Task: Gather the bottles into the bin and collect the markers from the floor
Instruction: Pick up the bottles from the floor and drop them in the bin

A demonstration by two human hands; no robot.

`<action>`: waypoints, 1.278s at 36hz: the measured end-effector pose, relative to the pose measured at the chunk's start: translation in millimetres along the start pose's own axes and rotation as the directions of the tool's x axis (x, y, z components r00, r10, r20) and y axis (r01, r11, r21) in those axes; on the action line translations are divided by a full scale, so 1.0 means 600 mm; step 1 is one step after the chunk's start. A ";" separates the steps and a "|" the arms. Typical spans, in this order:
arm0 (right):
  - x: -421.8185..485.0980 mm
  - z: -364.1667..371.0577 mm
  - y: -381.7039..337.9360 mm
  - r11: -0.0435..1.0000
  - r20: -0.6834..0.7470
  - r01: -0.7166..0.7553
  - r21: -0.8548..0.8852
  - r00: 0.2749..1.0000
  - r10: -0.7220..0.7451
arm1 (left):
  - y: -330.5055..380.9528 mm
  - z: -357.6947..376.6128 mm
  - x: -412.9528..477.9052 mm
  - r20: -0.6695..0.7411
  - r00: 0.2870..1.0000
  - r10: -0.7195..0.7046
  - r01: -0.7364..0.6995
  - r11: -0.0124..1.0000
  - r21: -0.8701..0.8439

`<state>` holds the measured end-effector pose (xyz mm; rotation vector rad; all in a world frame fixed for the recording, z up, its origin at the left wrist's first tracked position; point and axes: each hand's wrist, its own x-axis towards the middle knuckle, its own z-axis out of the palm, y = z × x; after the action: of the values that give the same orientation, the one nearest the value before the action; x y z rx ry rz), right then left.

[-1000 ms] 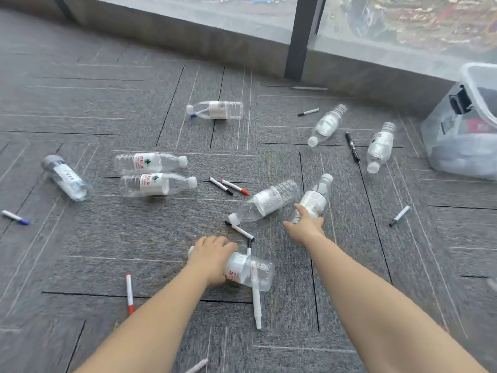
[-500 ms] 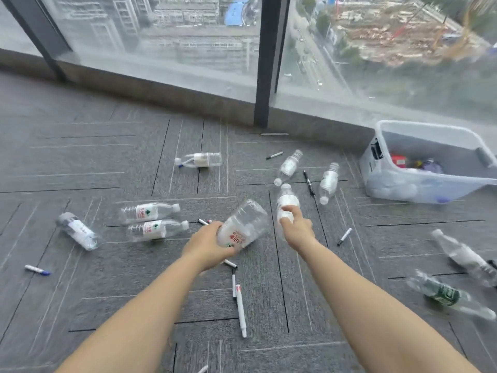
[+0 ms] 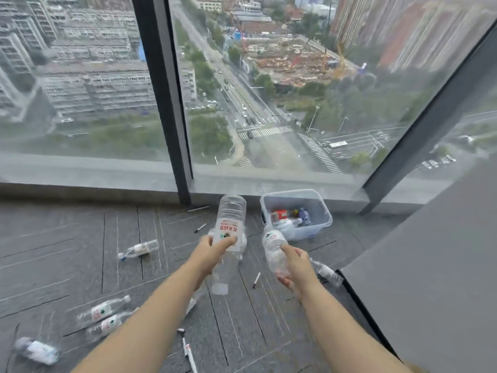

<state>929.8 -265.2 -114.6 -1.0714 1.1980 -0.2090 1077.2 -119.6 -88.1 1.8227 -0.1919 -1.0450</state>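
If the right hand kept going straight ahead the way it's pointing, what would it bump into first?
Probably the bin. The right hand, gripping a bottle, points up and ahead toward the bin's near wall, with only bare carpet visible between. Depth is hard to judge from one view.

A clear bottle with a red label (image 3: pixel 228 232) is held cap-down, base toward 12 o'clock. A second clear bottle (image 3: pixel 273 251) is held at 3 o'clock of it. The clear bin (image 3: pixel 320 211), already holding items, stands at 1 o'clock. Markers (image 3: pixel 256 280) lie scattered on the carpet.
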 end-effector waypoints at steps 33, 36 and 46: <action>0.290 -0.427 -0.367 0.978 -0.010 -0.130 0.165 0.991 0.133 | 0.324 0.415 0.177 -0.078 0.996 -0.049 0.047 0.998 -0.031; 0.279 -0.433 -0.379 0.982 0.000 -0.117 0.150 0.993 0.119 | 0.329 0.419 0.175 -0.067 0.996 -0.060 0.058 0.998 -0.039; 0.265 -0.434 -0.385 0.988 0.039 -0.099 0.115 0.995 0.095 | 0.351 0.425 0.191 -0.048 0.997 -0.058 0.062 0.994 0.089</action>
<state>868.2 -634.2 -33.6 -0.9090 1.1899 -0.1828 1027.3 -459.0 -18.7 1.9426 -0.1600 -1.0510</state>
